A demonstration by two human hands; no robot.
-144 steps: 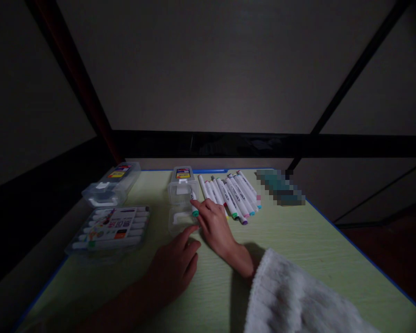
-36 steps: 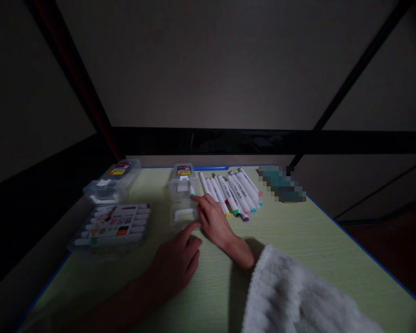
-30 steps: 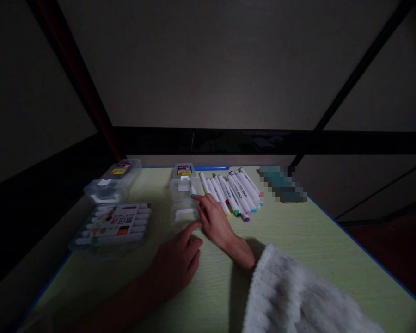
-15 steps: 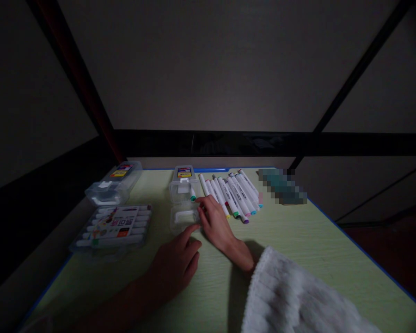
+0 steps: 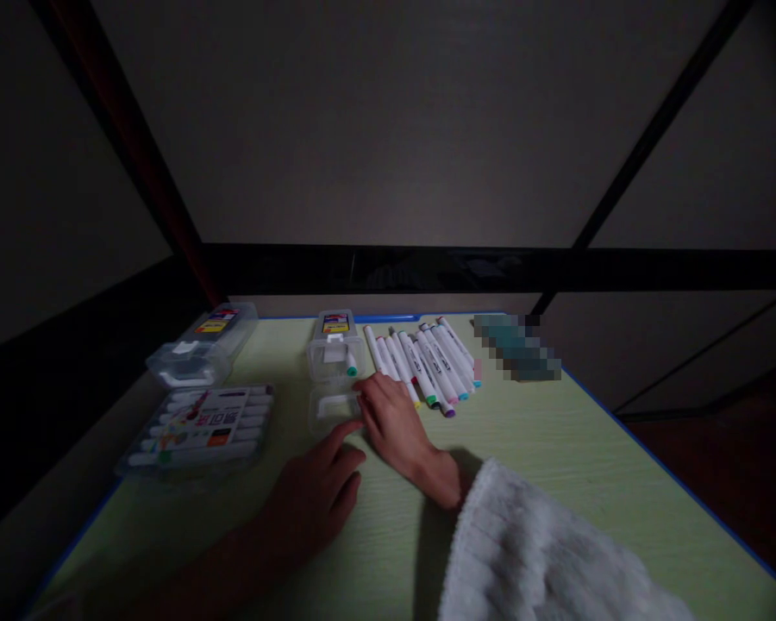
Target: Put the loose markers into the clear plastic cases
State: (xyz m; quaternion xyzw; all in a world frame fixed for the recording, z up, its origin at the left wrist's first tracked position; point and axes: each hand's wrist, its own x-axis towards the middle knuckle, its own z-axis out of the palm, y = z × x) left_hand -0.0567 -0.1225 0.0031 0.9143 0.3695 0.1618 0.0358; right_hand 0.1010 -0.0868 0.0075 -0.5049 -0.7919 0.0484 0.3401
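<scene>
A clear plastic marker case [image 5: 327, 371] stands at the table's middle back, its lid [image 5: 320, 414] folded down flat toward me. One marker with a green end [image 5: 352, 364] lies inside it. My right hand [image 5: 397, 424] rests at the lid's right side, fingers stretched forward and nothing visible in them. My left hand [image 5: 316, 487] is in front of the lid, index finger extended to its near right corner, thumb apart, holding nothing. Several white markers [image 5: 433, 362] with coloured ends lie in a loose row beyond my right hand.
At the left stands another clear case [image 5: 197, 354] with its lid folded down. Nearer lies a flat clear case full of markers [image 5: 207, 427]. A blurred-out greenish object [image 5: 517, 345] lies at the back right. The pale green table [image 5: 543, 448] has a blue edge; a wall rises behind it.
The view has shifted slightly, so everything sits a little further left. My right hand's fingers have drawn back slightly from the green-ended marker; my left hand is nearly unchanged.
</scene>
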